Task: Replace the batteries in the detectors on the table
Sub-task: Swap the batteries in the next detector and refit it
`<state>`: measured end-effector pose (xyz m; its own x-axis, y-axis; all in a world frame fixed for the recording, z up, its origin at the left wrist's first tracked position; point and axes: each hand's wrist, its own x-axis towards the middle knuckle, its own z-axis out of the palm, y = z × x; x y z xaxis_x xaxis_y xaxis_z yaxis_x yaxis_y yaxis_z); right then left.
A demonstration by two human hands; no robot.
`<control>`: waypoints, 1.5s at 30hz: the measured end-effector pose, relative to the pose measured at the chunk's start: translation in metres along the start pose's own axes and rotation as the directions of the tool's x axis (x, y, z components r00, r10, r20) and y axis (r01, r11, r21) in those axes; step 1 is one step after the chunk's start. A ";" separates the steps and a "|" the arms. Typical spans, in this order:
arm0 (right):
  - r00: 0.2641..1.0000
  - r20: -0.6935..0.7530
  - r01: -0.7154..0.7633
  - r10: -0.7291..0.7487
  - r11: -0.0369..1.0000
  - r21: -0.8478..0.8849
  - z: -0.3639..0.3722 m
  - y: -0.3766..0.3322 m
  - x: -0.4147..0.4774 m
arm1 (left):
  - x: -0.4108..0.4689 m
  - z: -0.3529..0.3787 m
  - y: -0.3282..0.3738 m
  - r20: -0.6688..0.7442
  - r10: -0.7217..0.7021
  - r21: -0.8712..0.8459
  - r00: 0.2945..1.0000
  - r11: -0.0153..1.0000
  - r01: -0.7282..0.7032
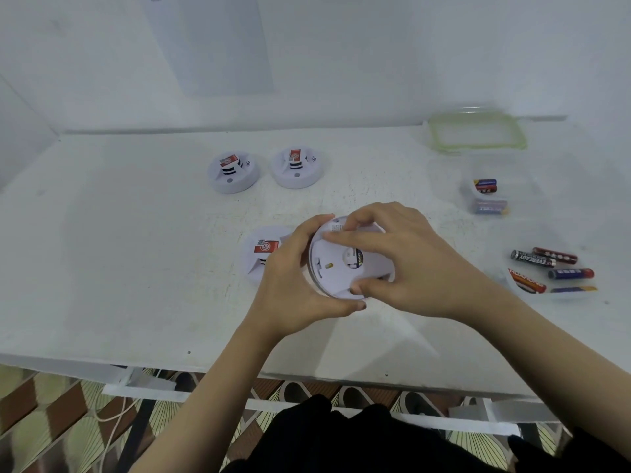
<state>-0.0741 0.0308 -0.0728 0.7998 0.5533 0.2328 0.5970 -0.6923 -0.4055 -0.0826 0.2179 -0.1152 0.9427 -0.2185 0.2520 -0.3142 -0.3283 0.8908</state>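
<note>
White counter (136,268) under a pale wall: the held detector (338,271) is tipped up above its front middle, underside toward the camera. The left grip (293,278) is curled round its left rim, and the right grip (392,264) pinches it from the right, forefinger across the back and thumb on the lower rim. Just left of the held detector, partly behind the left grip, lies a second detector (264,249). Well beyond it sit a third detector (234,172) and a fourth detector (297,167), with loose batteries (553,268) and a clear tub (505,172) off to its right.
</note>
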 end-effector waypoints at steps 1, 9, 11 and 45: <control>1.000 -0.013 -0.016 0.016 1.000 -0.004 0.000 0.000 0.000 | 0.000 0.000 0.001 0.000 -0.006 -0.008 1.000 1.000 0.006; 0.993 -0.065 -0.094 0.096 0.995 0.038 0.000 0.003 0.002 | 0.004 0.002 0.002 -0.011 0.025 0.021 1.000 0.999 -0.025; 0.992 -0.075 -0.102 0.106 0.993 0.055 0.001 0.003 0.002 | 0.005 0.002 0.002 -0.012 0.042 0.031 0.999 0.999 -0.042; 0.866 0.019 -0.079 0.499 0.100 0.992 0.030 0.000 -0.009 | 0.024 0.008 0.001 -0.059 0.028 0.032 0.998 0.999 -0.026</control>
<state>-0.0830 0.0393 -0.1012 0.9896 0.1427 -0.0171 -0.0661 0.3463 -0.9358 -0.0615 0.2047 -0.1116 0.9385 -0.1734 0.2986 -0.3422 -0.3515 0.8714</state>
